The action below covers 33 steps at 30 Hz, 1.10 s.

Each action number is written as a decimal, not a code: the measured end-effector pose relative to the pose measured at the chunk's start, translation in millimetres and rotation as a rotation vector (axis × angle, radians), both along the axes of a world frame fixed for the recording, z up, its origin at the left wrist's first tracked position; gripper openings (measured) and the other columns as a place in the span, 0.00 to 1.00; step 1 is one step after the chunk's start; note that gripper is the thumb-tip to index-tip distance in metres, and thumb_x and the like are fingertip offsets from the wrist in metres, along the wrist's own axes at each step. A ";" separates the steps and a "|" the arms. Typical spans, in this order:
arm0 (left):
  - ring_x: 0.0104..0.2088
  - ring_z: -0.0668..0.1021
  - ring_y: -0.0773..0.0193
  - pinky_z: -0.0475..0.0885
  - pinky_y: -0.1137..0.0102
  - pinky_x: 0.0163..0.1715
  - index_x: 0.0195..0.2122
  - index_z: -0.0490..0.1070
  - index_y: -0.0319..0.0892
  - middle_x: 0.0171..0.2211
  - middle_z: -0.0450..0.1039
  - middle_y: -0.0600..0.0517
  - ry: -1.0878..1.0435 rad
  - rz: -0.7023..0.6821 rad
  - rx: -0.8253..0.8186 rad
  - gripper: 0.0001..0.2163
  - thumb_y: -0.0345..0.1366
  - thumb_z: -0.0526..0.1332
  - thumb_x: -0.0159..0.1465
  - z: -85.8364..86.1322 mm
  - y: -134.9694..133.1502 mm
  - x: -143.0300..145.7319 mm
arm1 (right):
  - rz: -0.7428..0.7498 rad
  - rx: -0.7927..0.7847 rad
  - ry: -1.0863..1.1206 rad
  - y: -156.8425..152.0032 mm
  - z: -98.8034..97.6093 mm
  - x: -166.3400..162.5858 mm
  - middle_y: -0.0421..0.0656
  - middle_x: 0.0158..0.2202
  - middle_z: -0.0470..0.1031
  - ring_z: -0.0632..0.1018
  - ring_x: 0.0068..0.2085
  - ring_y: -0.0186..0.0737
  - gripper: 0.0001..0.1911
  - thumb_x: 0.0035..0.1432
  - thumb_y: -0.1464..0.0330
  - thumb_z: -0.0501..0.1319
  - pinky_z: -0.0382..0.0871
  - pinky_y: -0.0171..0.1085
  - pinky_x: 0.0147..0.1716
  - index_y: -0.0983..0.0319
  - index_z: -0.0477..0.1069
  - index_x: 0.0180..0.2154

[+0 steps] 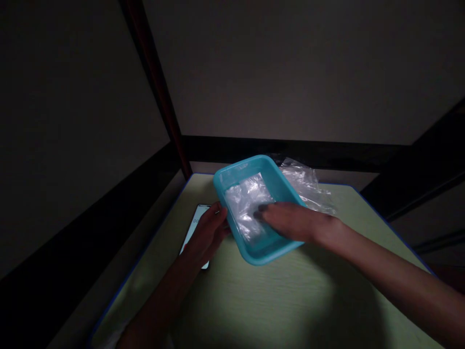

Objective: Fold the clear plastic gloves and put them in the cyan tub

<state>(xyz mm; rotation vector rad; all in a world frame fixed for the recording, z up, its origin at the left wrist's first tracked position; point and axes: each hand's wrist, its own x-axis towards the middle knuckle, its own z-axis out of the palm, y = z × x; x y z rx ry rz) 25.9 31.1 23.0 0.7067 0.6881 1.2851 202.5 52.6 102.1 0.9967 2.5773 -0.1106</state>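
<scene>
A turquoise plastic tray sits tilted on a pale green table. Clear crinkled plastic bags lie inside it. My right hand reaches over the tray's right rim, fingers stretched flat and pressing on the plastic inside. My left hand rests against the tray's left wall, its fingers curled along the rim and gripping it. The left hand also covers part of a phone lying on the table.
More clear plastic lies on the table behind the tray's right side. Dark bed-frame rails and a reddish post surround the table. The table has a blue edge at the left.
</scene>
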 end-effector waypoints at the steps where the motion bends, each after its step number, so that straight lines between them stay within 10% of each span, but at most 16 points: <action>1: 0.30 0.78 0.65 0.72 0.74 0.30 0.32 0.72 0.40 0.28 0.76 0.54 -0.014 0.003 0.012 0.15 0.38 0.72 0.46 -0.3 0.2 0.0 | -0.002 0.027 0.024 -1.9 3.7 2.3 0.54 0.49 0.73 0.75 0.48 0.49 0.16 0.59 0.80 0.52 0.68 0.42 0.46 0.67 0.70 0.48; 33: 0.32 0.78 0.62 0.71 0.71 0.31 0.30 0.71 0.40 0.29 0.76 0.52 0.022 0.025 0.054 0.15 0.40 0.72 0.47 -2.1 2.6 -0.3 | -0.067 -0.052 -0.021 21.4 1.1 -9.0 0.54 0.51 0.71 0.74 0.50 0.48 0.18 0.59 0.80 0.50 0.68 0.39 0.45 0.68 0.70 0.48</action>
